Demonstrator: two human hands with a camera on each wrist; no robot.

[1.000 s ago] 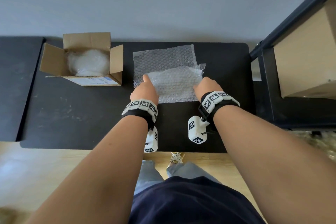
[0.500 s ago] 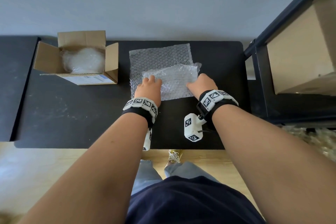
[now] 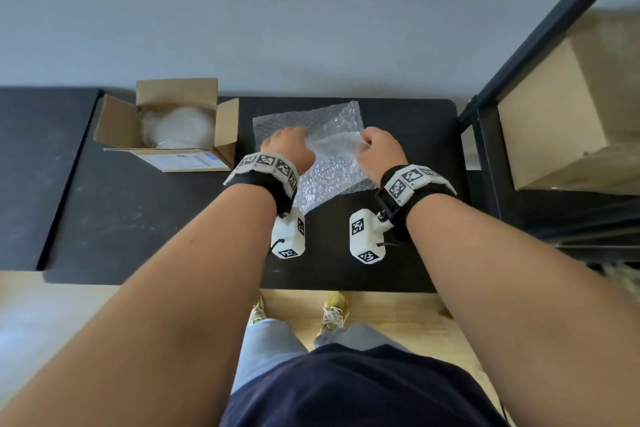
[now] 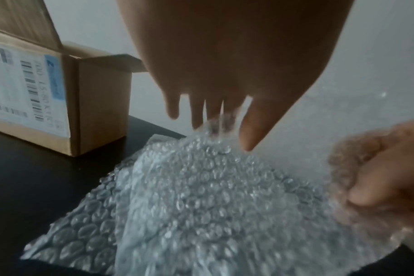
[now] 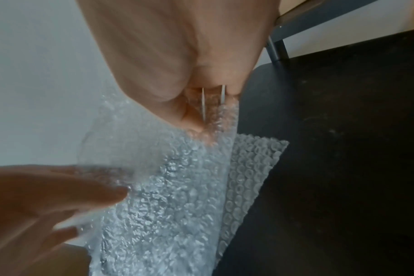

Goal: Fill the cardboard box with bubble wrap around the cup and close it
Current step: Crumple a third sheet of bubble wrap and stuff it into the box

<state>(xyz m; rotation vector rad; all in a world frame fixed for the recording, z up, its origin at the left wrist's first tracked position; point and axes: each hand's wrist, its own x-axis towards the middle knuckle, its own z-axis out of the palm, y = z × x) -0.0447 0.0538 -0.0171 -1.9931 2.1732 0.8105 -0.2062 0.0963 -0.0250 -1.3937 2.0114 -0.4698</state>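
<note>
- Right now we hold the top sheet of bubble wrap [image 3: 330, 163] between both hands, its far edge lifted off the black mat [image 3: 145, 218] and its near edge still down by our wrists.
- Our left hand [image 3: 289, 149] grips the sheet's far left corner; from the left wrist view its fingers [image 4: 253, 134] point down with the tips against the plastic.
- Our right hand [image 3: 379, 149] pinches the far right corner, thumb and fingers closed on the wrap.
- Under the lifted sheet we see a second sheet [image 3: 294, 121] lying flat on the mat, sticking out at the far side and at the right edge.
- To our left, well apart from the hands, stands the cardboard box [image 3: 173, 156] with all its flaps open and a white label on the near side.
- Inside the box we see a white bundle [image 3: 176, 126] wrapped in plastic; we cannot tell whether that is the cup.
- To our right stands a dark metal shelf [image 3: 491, 149] holding a larger brown carton [image 3: 568, 107], just beside the mat's right edge.
- Nothing lies between our hands and the box except bare mat.
</note>
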